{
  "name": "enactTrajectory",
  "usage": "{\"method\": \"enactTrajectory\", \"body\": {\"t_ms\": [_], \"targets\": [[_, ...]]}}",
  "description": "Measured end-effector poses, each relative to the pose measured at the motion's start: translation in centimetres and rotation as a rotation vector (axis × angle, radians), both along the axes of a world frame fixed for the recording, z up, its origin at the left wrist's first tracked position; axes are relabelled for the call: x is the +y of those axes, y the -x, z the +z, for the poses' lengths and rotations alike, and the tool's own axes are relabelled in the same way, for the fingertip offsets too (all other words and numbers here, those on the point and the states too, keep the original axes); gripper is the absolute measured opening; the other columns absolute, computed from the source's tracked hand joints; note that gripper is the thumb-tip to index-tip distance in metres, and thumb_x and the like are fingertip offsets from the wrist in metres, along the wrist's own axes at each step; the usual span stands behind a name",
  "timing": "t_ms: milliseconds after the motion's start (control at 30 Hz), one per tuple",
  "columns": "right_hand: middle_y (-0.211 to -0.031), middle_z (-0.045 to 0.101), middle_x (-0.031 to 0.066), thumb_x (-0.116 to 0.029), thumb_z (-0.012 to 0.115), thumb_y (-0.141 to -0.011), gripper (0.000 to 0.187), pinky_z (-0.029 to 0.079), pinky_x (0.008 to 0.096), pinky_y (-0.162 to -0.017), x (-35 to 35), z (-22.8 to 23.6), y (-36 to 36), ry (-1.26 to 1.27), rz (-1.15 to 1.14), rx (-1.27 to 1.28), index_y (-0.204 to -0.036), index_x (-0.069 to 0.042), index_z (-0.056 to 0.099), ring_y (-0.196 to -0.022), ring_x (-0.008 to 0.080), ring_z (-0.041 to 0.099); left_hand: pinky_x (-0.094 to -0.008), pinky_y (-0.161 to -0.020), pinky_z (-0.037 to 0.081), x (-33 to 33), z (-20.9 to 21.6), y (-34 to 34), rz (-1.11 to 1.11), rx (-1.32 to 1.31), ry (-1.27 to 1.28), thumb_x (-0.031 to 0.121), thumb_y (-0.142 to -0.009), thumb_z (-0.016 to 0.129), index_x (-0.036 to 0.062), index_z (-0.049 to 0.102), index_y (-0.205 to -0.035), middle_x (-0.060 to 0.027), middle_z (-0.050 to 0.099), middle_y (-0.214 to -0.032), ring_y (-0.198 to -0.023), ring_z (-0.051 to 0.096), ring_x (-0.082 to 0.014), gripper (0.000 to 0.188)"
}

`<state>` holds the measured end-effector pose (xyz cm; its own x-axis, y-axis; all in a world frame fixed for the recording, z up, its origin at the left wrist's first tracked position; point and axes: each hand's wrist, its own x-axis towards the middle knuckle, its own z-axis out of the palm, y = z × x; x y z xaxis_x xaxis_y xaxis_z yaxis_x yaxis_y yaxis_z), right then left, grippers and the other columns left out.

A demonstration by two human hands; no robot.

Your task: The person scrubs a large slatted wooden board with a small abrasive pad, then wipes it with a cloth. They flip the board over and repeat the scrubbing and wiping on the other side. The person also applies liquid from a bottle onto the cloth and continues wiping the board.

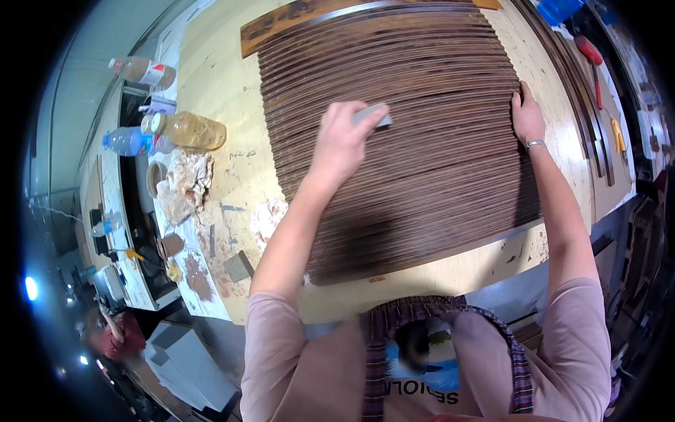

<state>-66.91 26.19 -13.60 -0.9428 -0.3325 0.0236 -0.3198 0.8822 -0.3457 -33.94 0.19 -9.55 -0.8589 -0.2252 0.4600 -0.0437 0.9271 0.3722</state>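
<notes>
A dark brown ridged wooden panel point(422, 162) lies flat on the pale worktable, its grooves running roughly left to right. My left hand point(342, 137) is closed round a small grey sanding block point(380, 116) and holds it against the upper middle of the panel. At the panel's right edge rests my right hand point(529, 116), fingers along the rim and thumb on the top face. A bracelet point(536, 143) circles my right wrist. The underside of the sanding block is hidden.
Bottles, among them one with yellowish liquid point(193, 131), stand at the left beside a crumpled stained rag point(186, 186). A second grey block point(239, 266) lies near the front left. Long dark strips point(587, 105) and a red-handled screwdriver point(589, 50) are at the right. Another person point(121, 335) is far left.
</notes>
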Motion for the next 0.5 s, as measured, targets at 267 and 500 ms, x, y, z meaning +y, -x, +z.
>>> {"method": "enactTrajectory", "body": {"t_ms": [267, 500], "targets": [[-0.115, 0.069, 0.0256, -0.039, 0.042, -0.101, 0.053, 0.051, 0.0548, -0.094, 0.6, 0.2, -0.2, -0.029, -0.011, -0.016, -0.149, -0.018, 0.045, -0.109, 0.0433, 0.064, -0.0424, -0.088, 0.052, -3.0, 0.6, -6.3, 0.112, -0.183, 0.098, -0.006, -0.082, 0.068, 0.0182, 0.072, -0.124, -0.0110, 0.065, -0.108, -0.101, 0.060, -0.0324, 0.049], [-0.121, 0.069, 0.0176, -0.040, 0.040, -0.102, 0.053, 0.051, 0.0525, -0.096, -0.1, 0.7, -0.8, -0.058, -0.001, -0.022, -0.149, -0.018, 0.044, -0.115, 0.0395, 0.062, -0.0395, -0.091, 0.050, 0.7, 0.6, -0.5, 0.019, -0.117, 0.000, -0.007, -0.081, 0.069, 0.0203, 0.073, -0.122, -0.0102, 0.064, -0.113, -0.103, 0.058, -0.0307, 0.050]]}}
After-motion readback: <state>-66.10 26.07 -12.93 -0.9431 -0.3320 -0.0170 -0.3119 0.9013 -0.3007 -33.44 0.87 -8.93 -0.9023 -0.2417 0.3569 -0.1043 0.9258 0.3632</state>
